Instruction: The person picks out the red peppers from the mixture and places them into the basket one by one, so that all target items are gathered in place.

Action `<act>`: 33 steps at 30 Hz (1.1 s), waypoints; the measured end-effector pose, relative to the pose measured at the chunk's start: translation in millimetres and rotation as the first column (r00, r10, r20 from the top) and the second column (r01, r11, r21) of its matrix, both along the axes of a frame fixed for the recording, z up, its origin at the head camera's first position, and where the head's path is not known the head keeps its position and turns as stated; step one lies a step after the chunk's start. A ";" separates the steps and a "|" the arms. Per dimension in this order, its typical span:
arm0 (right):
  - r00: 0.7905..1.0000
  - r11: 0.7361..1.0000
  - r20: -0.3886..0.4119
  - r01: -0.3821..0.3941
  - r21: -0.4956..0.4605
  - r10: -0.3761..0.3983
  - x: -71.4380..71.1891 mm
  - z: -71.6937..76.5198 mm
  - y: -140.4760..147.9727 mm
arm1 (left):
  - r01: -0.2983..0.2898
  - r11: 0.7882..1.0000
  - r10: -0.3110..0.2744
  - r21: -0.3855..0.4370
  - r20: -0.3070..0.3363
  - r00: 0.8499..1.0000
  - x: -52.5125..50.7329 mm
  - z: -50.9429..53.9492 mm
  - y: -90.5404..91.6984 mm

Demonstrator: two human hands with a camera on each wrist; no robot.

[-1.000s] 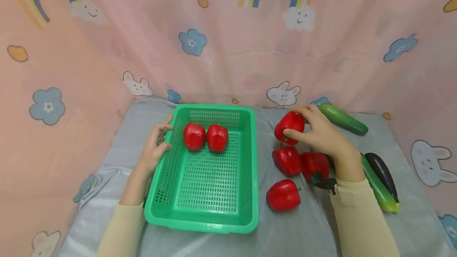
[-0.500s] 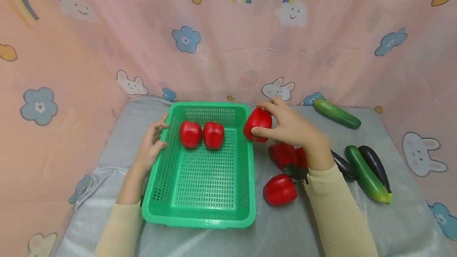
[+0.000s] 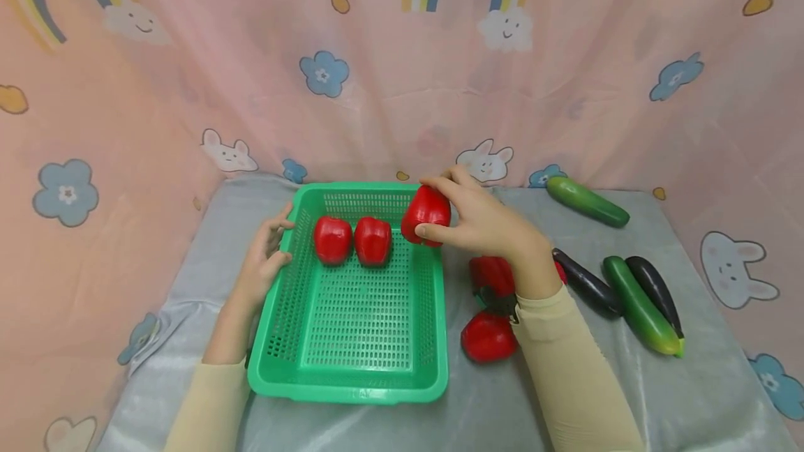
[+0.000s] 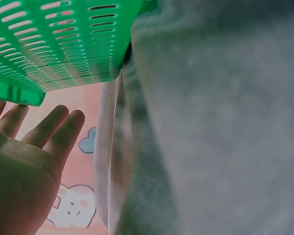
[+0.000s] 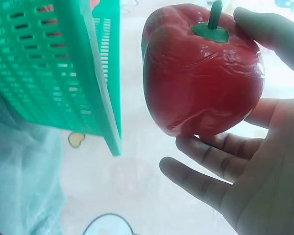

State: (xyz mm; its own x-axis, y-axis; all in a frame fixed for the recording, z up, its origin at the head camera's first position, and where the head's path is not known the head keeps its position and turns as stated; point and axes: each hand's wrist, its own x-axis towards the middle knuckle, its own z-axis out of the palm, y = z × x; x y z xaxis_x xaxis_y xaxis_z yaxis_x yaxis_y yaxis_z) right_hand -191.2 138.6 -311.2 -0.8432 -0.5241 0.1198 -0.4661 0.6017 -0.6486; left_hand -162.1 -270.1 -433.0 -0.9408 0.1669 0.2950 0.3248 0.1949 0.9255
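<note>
My right hand holds a red bell pepper between thumb and fingers, over the right rim of a green plastic basket. In the right wrist view this bell pepper shows its green stem, and the basket wall stands beside it, apart. My left hand is at the basket's left rim; the left wrist view shows its fingers fairly straight, close to the rim. Inside the basket, towards the back, two red bell peppers, a left one and a right one, lie side by side.
Right of the basket lie more red bell peppers, partly hidden by my right arm. Farther right are a dark eggplant, a green zucchini and another eggplant. Another zucchini lies at the back, near the patterned curtain.
My right hand has carried the red bell pepper leftwards from the group on the cloth to above the basket's right rim. The left hand has stayed at the left rim.
</note>
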 end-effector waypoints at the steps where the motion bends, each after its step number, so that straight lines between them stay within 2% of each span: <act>1: 1.000 1.000 -0.011 -0.012 0.002 0.012 -0.3 -0.9 -2.1 | -0.001 1.000 0.001 0.001 0.000 1.000 0.5 -0.5 0.0; 6: 0.998 0.999 -0.045 -0.046 -0.004 0.046 -0.9 -2.7 -12.0 | 0.000 1.000 0.000 0.007 -0.004 1.000 1.0 -0.6 0.1; 18: 0.998 0.997 0.000 -0.070 0.016 0.070 0.8 -1.6 -32.7 | -0.008 1.000 0.008 -0.002 0.032 0.999 2.7 2.1 0.4; 27: 0.996 0.996 -0.020 -0.089 0.032 0.089 3.3 5.3 -47.4 | -0.006 1.000 0.006 -0.005 0.026 1.000 1.6 5.5 1.3; 33: 0.992 0.992 -0.023 -0.122 0.038 0.123 4.7 2.8 -56.6 | -0.008 1.000 0.008 -0.017 0.037 0.999 2.7 2.4 0.9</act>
State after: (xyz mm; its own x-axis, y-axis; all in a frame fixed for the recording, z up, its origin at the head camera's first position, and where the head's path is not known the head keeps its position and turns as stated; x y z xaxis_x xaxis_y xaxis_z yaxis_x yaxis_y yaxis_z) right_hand -186.6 82.0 -308.5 -0.7692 -0.6278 0.1190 -0.5538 0.5621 -0.6143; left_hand -159.4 -269.2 -430.6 -0.9525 0.1640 0.2568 0.2883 0.2131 0.9335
